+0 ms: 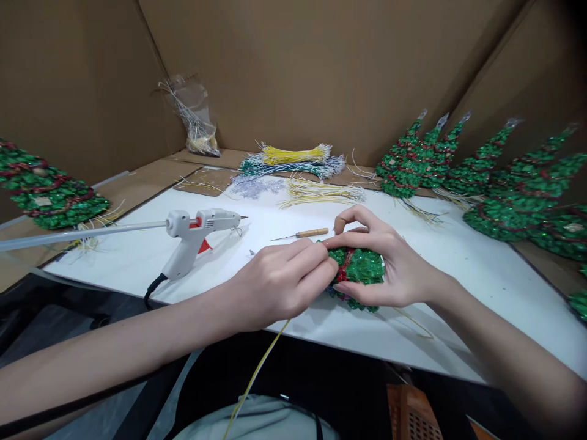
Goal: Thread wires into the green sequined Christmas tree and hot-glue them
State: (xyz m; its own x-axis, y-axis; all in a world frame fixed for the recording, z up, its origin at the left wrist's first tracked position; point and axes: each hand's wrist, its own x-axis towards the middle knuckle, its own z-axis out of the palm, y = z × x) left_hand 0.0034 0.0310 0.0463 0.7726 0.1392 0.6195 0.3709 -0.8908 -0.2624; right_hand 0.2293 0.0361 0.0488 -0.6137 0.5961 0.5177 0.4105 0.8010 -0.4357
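A small green Christmas tree (364,269) with a red garland lies on its side near the table's front edge. My right hand (389,263) wraps round it, thumb on the near side and fingers over the far side. My left hand (288,281) is closed at the tree's left end, its fingertips pinched against it. From under that fist a yellow and white wire (259,370) hangs over the table edge towards my lap. What lies between the left fingertips is hidden. Just beyond the hands rests an awl (312,233) with a wooden handle.
To the left stands a white glue gun (188,235) with a long glue stick. Wire bundles (296,154) lie at the back, near a plastic bag (197,119). Finished-looking trees (403,159) stand along the right, another tree (50,189) at far left. Cardboard walls (312,67) enclose the table.
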